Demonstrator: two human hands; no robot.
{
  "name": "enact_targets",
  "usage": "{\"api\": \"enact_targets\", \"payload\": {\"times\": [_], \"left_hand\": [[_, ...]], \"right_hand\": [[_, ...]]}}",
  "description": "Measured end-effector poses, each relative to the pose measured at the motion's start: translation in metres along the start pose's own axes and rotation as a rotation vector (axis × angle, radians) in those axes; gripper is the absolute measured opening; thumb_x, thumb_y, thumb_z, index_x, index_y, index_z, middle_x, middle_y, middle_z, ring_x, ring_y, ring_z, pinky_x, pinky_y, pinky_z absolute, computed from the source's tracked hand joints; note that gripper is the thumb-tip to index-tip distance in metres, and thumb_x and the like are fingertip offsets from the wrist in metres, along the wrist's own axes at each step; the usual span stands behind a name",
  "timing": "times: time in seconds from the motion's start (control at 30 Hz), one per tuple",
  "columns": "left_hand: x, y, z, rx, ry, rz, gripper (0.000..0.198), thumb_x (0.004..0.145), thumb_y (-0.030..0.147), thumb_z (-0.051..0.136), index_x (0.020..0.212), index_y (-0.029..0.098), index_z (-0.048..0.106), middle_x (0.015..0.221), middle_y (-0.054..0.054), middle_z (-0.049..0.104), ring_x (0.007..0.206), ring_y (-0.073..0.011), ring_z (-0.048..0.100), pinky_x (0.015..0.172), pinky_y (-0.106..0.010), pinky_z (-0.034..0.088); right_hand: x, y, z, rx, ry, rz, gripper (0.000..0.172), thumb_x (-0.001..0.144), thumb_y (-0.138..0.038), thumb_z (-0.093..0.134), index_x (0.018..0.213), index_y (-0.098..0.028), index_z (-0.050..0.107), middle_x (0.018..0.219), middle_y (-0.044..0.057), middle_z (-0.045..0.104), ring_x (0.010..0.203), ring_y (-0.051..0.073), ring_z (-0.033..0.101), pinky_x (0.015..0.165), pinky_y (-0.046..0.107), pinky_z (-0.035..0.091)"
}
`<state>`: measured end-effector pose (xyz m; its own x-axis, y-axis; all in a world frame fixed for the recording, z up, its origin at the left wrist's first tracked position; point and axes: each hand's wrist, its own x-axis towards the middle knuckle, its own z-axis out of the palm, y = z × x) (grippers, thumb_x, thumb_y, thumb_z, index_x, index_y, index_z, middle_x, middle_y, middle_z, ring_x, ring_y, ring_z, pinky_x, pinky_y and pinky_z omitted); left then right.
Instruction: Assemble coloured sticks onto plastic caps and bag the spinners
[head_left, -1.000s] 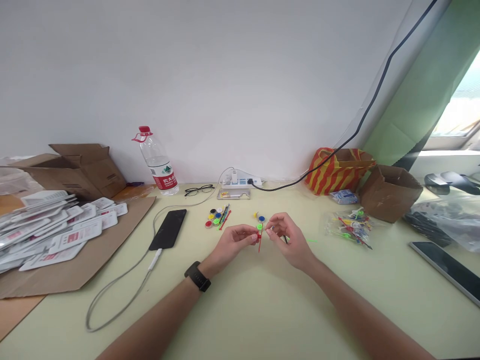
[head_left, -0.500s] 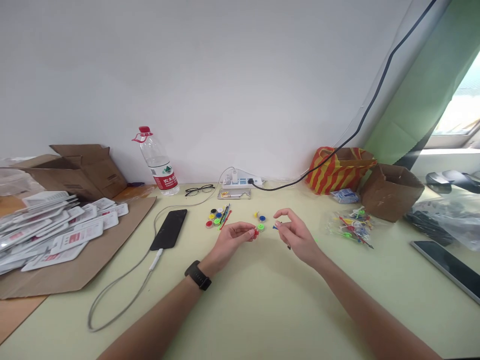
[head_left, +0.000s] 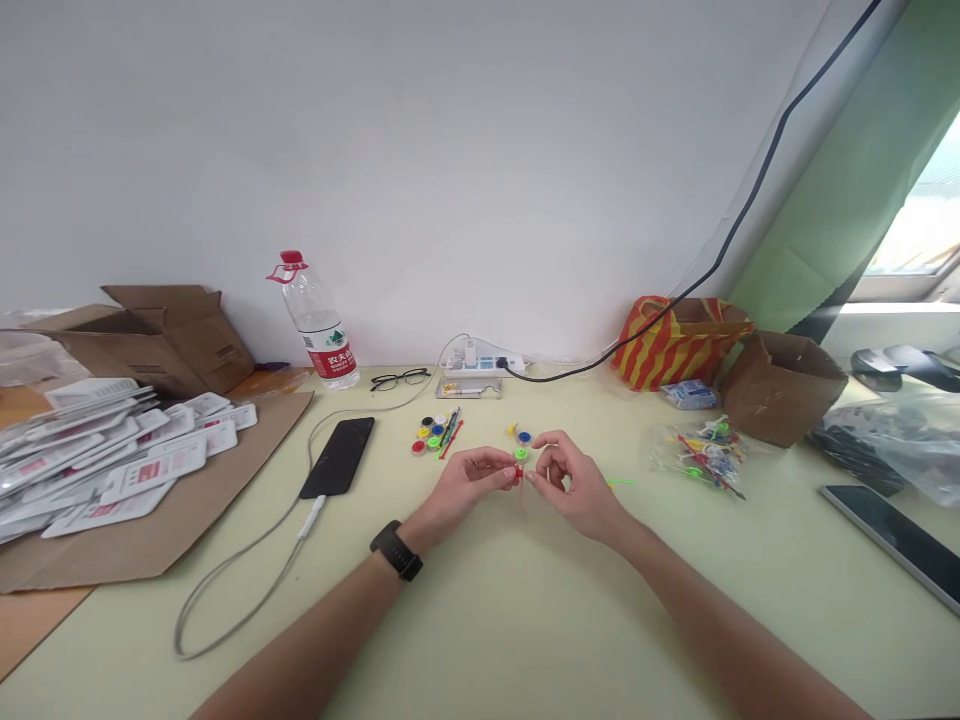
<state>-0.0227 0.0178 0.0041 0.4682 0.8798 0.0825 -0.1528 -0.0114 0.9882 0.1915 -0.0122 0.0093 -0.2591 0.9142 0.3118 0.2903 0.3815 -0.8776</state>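
Note:
My left hand (head_left: 477, 486), a black watch on its wrist, pinches a small red plastic piece (head_left: 518, 473) between thumb and fingertips. Close on its right, my right hand (head_left: 576, 488) has its thumb and fingers drawn together at the red piece; whatever it grips is too small to make out. Just beyond the fingertips lie a green disc (head_left: 521, 454), a blue disc (head_left: 525, 438) and a little yellow piece (head_left: 512, 430). A thin green stick (head_left: 622, 483) shows to the right of my right hand.
Left of my hands are several coloured discs (head_left: 424, 433) and sticks (head_left: 452, 435). A bag of plastic parts (head_left: 705, 455) lies to the right. Around them are a phone (head_left: 341, 458) on a cable, glasses (head_left: 399, 379), a power strip (head_left: 486, 362), a water bottle (head_left: 324, 335) and cardboard boxes (head_left: 172, 350).
My right hand has moved left to meet the red piece in my left hand. The small blue piece seen at its fingertips before no longer shows. The green stick is now more exposed.

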Motion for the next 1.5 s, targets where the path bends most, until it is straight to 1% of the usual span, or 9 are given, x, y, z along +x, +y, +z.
{"api": "enact_targets", "payload": {"times": [0.67,0.73,0.83,0.93,0.97,1.03,1.13,1.23,1.5], "left_hand": [[-0.001,0.001,0.002,-0.003,-0.033,-0.019,0.028,0.084,0.034,0.083,0.104,0.015,0.077,0.099,-0.01,0.076,0.095,-0.0208,0.07,0.09,-0.035,0.055],[-0.001,0.001,0.002,-0.003,-0.019,-0.033,0.028,0.083,0.035,0.083,0.102,0.015,0.077,0.098,-0.01,0.076,0.093,-0.0205,0.07,0.088,-0.034,0.056],[-0.001,0.002,0.002,-0.003,0.011,-0.063,0.029,0.082,0.037,0.084,0.099,0.014,0.078,0.095,-0.01,0.076,0.087,-0.02,0.07,0.083,-0.033,0.056],[0.0,0.002,0.001,-0.018,0.025,-0.077,0.029,0.081,0.037,0.085,0.096,0.014,0.078,0.093,-0.01,0.076,0.085,-0.02,0.07,0.082,-0.033,0.056],[0.0,0.001,0.001,-0.027,0.025,-0.076,0.028,0.081,0.037,0.084,0.096,0.014,0.078,0.092,-0.01,0.076,0.085,-0.0201,0.07,0.083,-0.033,0.056],[0.001,0.001,-0.001,-0.043,0.031,-0.07,0.028,0.081,0.037,0.084,0.096,0.014,0.078,0.091,-0.01,0.076,0.085,-0.0202,0.07,0.085,-0.034,0.056],[0.001,-0.002,-0.002,-0.053,0.045,-0.066,0.028,0.081,0.037,0.084,0.097,0.015,0.078,0.091,-0.01,0.076,0.086,-0.0202,0.07,0.087,-0.036,0.055],[0.001,-0.003,-0.002,-0.048,0.047,-0.068,0.028,0.081,0.036,0.084,0.098,0.015,0.078,0.094,-0.01,0.077,0.087,-0.0202,0.07,0.088,-0.036,0.055],[-0.001,0.003,0.002,-0.034,0.017,-0.071,0.031,0.079,0.036,0.086,0.098,0.014,0.077,0.091,-0.01,0.076,0.086,-0.02,0.071,0.084,-0.033,0.056]], "right_hand": [[0.0,0.003,-0.002,-0.078,0.006,-0.026,0.027,0.093,-0.029,0.061,0.117,-0.026,0.05,0.081,-0.004,0.06,0.057,0.012,0.044,0.053,0.026,0.039],[0.0,0.003,-0.002,-0.108,0.04,-0.055,0.025,0.094,-0.03,0.06,0.118,-0.026,0.052,0.089,-0.001,0.063,0.06,0.013,0.048,0.058,0.028,0.045],[-0.001,0.001,-0.001,-0.125,0.1,-0.145,0.034,0.098,-0.032,0.055,0.131,-0.027,0.051,0.12,0.008,0.063,0.077,0.016,0.059,0.073,0.033,0.054],[-0.003,-0.002,-0.001,-0.111,0.131,-0.207,0.057,0.101,-0.036,0.052,0.153,-0.03,0.031,0.145,0.014,0.049,0.098,0.02,0.06,0.083,0.037,0.056],[-0.004,-0.003,-0.001,-0.105,0.122,-0.196,0.061,0.101,-0.038,0.051,0.156,-0.03,0.025,0.141,0.015,0.052,0.099,0.021,0.059,0.083,0.038,0.055],[-0.004,-0.004,-0.003,-0.068,0.047,-0.098,0.059,0.104,-0.043,0.045,0.157,-0.028,0.025,0.108,0.009,0.064,0.082,0.02,0.059,0.072,0.035,0.054],[-0.001,-0.003,-0.009,0.047,-0.06,0.106,0.044,0.106,-0.049,0.038,0.141,-0.024,0.045,0.058,-0.008,0.04,0.051,0.015,0.037,0.049,0.026,0.037],[0.004,-0.001,-0.014,0.1,0.006,0.113,0.037,0.102,-0.048,0.049,0.129,-0.023,0.051,0.056,-0.011,0.029,0.05,0.013,0.028,0.048,0.025,0.028],[0.002,0.004,-0.005,-0.015,-0.007,-0.01,0.041,0.095,-0.034,0.06,0.132,-0.025,0.047,0.071,-0.007,0.047,0.059,0.013,0.044,0.056,0.026,0.037]]}}
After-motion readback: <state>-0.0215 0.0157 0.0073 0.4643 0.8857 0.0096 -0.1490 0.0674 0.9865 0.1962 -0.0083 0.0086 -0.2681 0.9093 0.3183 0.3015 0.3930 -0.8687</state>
